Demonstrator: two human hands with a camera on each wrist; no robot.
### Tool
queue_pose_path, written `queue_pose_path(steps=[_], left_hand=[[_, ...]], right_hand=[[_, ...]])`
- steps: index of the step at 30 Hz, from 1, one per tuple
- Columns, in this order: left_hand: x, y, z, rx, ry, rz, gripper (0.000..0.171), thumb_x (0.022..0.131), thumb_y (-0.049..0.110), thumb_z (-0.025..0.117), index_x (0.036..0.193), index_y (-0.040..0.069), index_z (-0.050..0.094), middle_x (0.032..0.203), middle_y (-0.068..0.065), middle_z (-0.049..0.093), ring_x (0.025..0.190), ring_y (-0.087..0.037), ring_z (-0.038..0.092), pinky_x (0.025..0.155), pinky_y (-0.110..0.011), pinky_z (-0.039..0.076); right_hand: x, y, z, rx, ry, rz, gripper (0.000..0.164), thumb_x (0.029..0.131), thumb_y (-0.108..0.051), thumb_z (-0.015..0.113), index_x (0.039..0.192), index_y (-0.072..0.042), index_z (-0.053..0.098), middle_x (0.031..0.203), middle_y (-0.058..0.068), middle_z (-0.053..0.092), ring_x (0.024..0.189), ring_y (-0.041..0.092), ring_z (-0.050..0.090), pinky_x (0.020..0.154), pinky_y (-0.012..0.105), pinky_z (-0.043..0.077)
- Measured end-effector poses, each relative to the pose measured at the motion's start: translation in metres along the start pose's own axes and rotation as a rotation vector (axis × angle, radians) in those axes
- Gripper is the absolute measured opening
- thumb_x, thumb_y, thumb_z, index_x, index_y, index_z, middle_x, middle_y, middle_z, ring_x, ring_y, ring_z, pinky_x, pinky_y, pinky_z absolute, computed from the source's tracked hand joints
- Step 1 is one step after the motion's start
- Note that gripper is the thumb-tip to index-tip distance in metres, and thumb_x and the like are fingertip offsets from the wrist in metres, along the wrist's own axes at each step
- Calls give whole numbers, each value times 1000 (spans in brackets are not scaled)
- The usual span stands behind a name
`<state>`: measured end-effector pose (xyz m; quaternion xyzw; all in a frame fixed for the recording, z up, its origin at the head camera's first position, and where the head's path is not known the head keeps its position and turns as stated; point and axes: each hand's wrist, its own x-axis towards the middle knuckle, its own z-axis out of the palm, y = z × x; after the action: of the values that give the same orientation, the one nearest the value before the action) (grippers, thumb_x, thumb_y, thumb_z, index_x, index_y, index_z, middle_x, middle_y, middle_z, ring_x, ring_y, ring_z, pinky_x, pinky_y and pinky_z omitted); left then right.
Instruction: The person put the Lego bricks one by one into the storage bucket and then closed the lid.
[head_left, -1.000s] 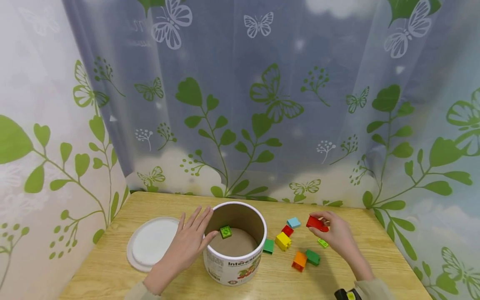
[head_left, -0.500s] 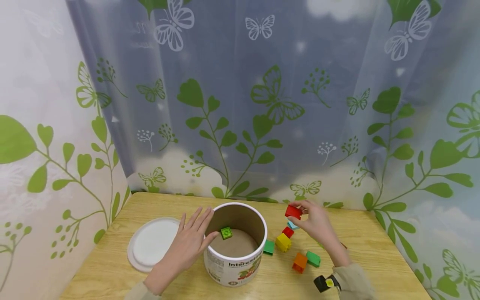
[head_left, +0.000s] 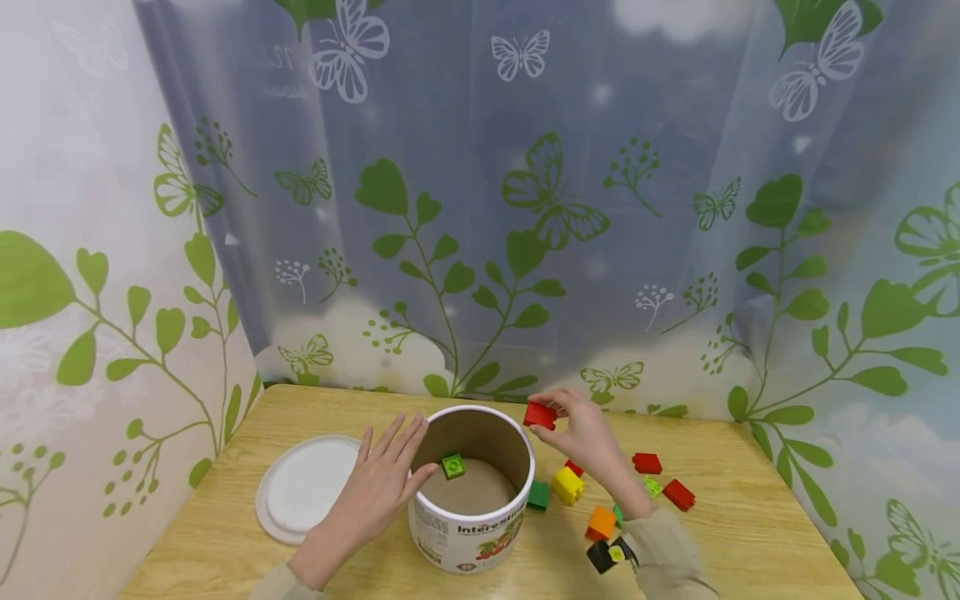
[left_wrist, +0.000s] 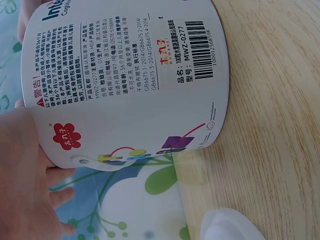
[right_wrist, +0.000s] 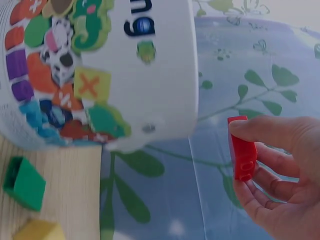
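A white printed bucket [head_left: 465, 542] stands on the table, with a lime green toy brick [head_left: 452, 466] lying on its floor. Fingers extended, my left hand [head_left: 386, 483] rests against the bucket's left rim; the left wrist view has this hand [left_wrist: 25, 175] beside the printed wall. My right hand [head_left: 585, 429] pinches a red toy brick [head_left: 539, 415] between thumb and fingers, raised beside the bucket's right rim. In the right wrist view the same red brick [right_wrist: 243, 150] shows studs on one side and sits beyond the bucket's mouth.
Right of the bucket lie a green brick [head_left: 537, 496], a yellow brick [head_left: 567, 485], an orange brick [head_left: 600, 523], two red bricks [head_left: 678, 495] and a small lime piece [head_left: 652, 486]. The white lid [head_left: 307, 487] lies to the left. A patterned curtain [head_left: 480, 250] hangs behind the table.
My right hand has carried the red brick leftward from over the scattered bricks to the bucket's right rim. The bricks at right have come into view. My left hand stays put.
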<state>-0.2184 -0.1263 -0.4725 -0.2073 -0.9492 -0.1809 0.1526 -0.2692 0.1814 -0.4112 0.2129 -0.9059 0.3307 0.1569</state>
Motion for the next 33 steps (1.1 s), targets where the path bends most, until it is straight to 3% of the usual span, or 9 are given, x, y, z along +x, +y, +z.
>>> queue_pose_path(steps=[14, 23, 33], left_hand=[[0, -1, 0, 3, -1, -4, 67, 105, 45, 52, 158, 7, 36, 163, -8, 35, 153, -33, 25, 122, -64, 9], [1, -2, 2, 22, 0, -1, 68, 105, 50, 46, 157, 7, 37, 162, -8, 36, 152, -33, 27, 122, -63, 10], [1, -1, 1, 25, 3, 0, 67, 105, 48, 49, 157, 7, 38, 162, -8, 37, 152, -33, 28, 121, -64, 12]], right_hand=[[8, -26, 35, 37, -58, -71, 36, 81, -7, 85, 115, -7, 73, 104, 5, 66, 91, 24, 68, 80, 41, 60], [7, -29, 54, -13, -71, -100, 35, 81, -11, 86, 114, -11, 73, 103, 3, 65, 86, 17, 64, 74, 31, 57], [6, -27, 66, -18, -118, -132, 35, 83, -9, 84, 115, -9, 71, 110, 6, 66, 90, 19, 64, 77, 33, 57]])
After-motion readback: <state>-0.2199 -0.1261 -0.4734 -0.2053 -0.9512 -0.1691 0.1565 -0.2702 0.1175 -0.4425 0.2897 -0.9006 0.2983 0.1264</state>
